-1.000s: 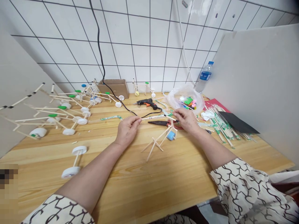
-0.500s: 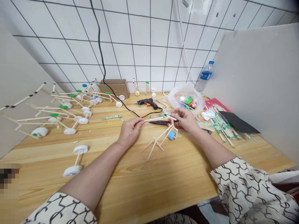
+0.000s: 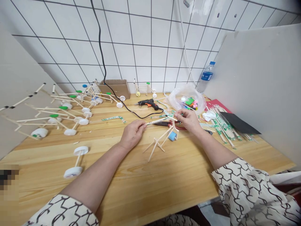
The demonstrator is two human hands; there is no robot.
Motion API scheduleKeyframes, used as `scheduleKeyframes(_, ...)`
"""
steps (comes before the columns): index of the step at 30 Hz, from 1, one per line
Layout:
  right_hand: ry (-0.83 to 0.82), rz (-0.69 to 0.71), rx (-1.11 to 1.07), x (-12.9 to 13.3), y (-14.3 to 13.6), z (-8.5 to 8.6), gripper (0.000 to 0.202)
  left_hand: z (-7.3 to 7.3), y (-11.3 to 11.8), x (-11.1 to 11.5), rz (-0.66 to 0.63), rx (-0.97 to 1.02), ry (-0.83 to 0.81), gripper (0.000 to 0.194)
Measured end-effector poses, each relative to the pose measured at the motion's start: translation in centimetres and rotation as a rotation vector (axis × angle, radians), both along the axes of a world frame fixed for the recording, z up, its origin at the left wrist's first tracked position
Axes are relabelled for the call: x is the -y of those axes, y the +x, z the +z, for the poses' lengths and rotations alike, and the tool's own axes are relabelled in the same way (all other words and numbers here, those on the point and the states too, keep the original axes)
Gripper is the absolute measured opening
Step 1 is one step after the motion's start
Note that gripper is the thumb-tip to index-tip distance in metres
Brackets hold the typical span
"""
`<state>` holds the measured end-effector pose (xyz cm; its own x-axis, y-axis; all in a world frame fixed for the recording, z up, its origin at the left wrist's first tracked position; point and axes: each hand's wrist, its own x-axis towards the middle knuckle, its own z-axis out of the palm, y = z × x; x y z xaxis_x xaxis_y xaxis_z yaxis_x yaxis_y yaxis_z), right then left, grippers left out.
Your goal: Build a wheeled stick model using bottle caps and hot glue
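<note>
My left hand [image 3: 133,133] pinches the left end of a paper-wrapped pair of chopsticks [image 3: 158,120], white with green print. The fingers of my right hand [image 3: 188,120] are closed at its other end. Just below stands a small frame of glued sticks [image 3: 162,136] with a blue roll-shaped piece [image 3: 172,136] by its right side. Behind the chopsticks lie pliers [image 3: 162,124] with dark jaws and red handles, partly covered by the frame and my right hand.
A black glue gun [image 3: 148,103] with a cord lies behind. Stick cars with white wheels [image 3: 70,132] crowd the left; a wheel axle [image 3: 78,159] lies nearer. To the right are a plastic bag of colourful pieces [image 3: 174,97], wrapped chopsticks [image 3: 225,127], black card [image 3: 241,122] and a bottle [image 3: 207,77].
My left hand has shifted slightly right and down, and the wrapped chopsticks now slope more. My right hand has barely moved; the stick frame stays in place.
</note>
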<state>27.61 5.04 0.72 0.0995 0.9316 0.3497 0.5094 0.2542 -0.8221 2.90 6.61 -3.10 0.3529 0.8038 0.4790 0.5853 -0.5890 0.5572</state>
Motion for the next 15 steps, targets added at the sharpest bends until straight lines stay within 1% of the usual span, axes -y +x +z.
scheduleKeyframes(9,-0.008,0.049,-0.071,-0.4,0.1,-0.8,0.022,-0.1,-0.1,-0.1,0.083,0.063,-0.078,0.016)
scheduleKeyframes(12,-0.020,0.047,-0.074,-0.5,0.1,-1.0,0.023,0.1,0.0,0.1,0.073,0.079,-0.127,0.014)
scheduleKeyframes(15,-0.033,0.037,-0.071,-0.5,0.0,-1.1,0.024,0.1,0.2,0.3,0.027,0.106,-0.126,0.019)
